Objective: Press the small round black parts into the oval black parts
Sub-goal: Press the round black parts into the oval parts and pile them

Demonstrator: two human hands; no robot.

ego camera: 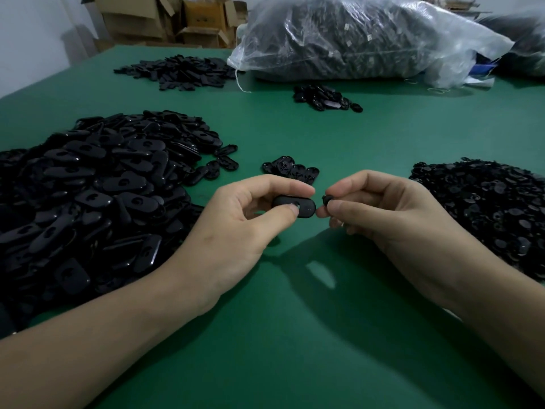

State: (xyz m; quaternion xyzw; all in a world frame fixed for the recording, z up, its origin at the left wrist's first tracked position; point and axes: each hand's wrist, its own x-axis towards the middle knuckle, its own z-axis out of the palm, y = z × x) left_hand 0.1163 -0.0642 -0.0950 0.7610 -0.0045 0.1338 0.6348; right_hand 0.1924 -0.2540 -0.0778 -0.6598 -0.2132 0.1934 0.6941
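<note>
My left hand (241, 219) pinches an oval black part (305, 207) between thumb and fingers above the green table, its hole facing up beside the thumb tip. Just to its right, my right hand (383, 211) pinches a small round black part (326, 199) between thumb and forefinger, close to the oval part's right end and not inside the hole. A big heap of oval black parts (88, 196) lies at the left. A heap of small round black parts (486, 202) lies at the right.
A small cluster of black parts (290, 169) lies just beyond my hands, another (324, 97) farther back. A flat pile of black pieces (180, 70) and a clear plastic bag of parts (368, 39) sit at the far side, cardboard boxes (165, 19) behind them.
</note>
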